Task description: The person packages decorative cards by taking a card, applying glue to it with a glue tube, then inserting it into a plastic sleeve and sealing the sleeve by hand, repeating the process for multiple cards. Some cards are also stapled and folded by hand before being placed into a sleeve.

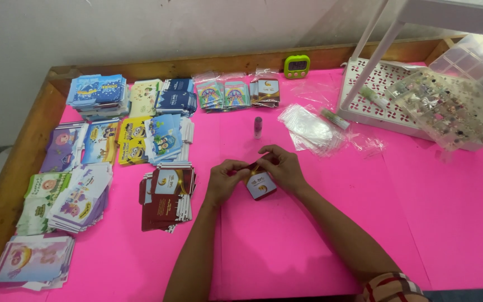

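Observation:
Both my hands meet at the middle of the pink table (286, 246). My left hand (226, 178) and my right hand (282, 165) pinch the top of a small dark red card box (260, 185) with a white and gold panel, holding it just above the table. A stack of flat dark red cards of the same kind (166, 196) lies just left of my left hand. A small pink-capped bottle (257, 127) stands upright a little beyond my hands.
Piles of colourful printed cards (102, 140) cover the table's left side. Clear plastic bags (312, 130) lie beyond my right hand. A white rack (378, 89) and a clear bead organiser (445, 106) fill the far right. A green timer (297, 66) leans on the wooden rim.

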